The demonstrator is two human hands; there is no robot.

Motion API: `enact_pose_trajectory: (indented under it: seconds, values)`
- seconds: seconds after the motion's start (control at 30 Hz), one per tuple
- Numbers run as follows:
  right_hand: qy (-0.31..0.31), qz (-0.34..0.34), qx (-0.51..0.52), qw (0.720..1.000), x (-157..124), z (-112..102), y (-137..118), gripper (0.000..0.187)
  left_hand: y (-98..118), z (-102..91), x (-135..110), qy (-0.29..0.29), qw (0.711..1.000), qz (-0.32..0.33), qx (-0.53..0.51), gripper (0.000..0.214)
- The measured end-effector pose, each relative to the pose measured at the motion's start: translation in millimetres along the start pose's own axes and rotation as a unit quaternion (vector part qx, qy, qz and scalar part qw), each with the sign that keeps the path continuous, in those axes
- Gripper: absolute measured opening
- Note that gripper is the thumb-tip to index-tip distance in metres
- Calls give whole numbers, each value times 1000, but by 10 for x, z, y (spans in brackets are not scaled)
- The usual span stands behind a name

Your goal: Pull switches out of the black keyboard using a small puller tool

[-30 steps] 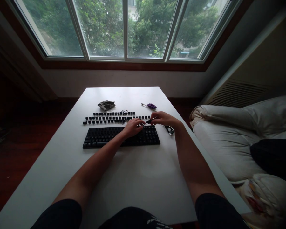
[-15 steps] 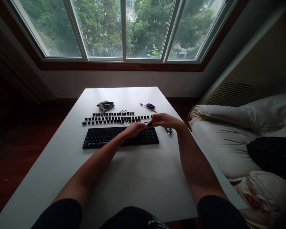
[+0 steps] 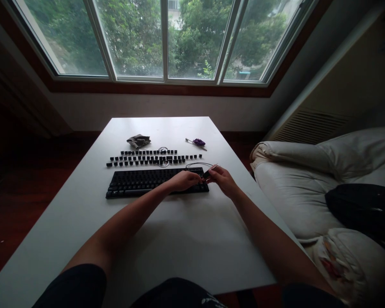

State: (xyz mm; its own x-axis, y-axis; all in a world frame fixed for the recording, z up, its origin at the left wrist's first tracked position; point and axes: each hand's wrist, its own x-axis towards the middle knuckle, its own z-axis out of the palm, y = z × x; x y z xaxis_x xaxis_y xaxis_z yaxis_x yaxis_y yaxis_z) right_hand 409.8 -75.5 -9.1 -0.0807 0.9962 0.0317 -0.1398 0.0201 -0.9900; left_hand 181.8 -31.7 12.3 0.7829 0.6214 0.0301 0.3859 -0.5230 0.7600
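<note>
In the right hand [image 3: 223, 179], a small dark piece [image 3: 206, 174], pinched between thumb and fingertips; identity too small to make out. Touching it or just beside it, the left hand [image 3: 183, 180], fingers curled inward and bunched; whether pinching the same piece, not possible to say. Location of the piece: over the right end of a black keyboard [image 3: 141, 182], laid flat. Step in hand, by judgement: two-handed close work on the piece at the fingertips. Next move, by judgement: calls for a steady hold and fine finger control. Behind the keyboard, a thin dark cable [image 3: 195, 163], arched toward the right hand. Farther back, small black keycaps [image 3: 146, 161] in rows; beyond, a crumpled grey cloth [image 3: 138, 141] and, to its right, a purple item [image 3: 199, 142]. Beneath all, a white table [image 3: 179, 231]. Against half a second ago: right hand lower in view and turned more palm-inward; cable arch now more plainly exposed; coil at the keyboard's right no longer in sight; keycap rows unaltered.
</note>
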Motion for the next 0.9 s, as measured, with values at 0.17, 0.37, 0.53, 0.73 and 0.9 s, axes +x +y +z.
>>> enact_pose_trajectory:
  seconds: [0.17,0.37,0.53,0.73,0.9]
  values:
    - [48,10,44,998,11,91,71,35,96,100,-23,112,985,5,132,33]
    - [67,-28,38,997,-11,105,52,31,39,112,28,116,990,-20,78,38]
    - [86,-49,40,994,-7,71,79,28,-172,3,169,187,980,-44,47,31]
    - [129,-53,21,990,28,46,194,29,-368,-206,458,225,953,-75,188,31]
    - [130,-42,6,991,33,29,220,29,-441,-233,680,209,934,-115,266,26]
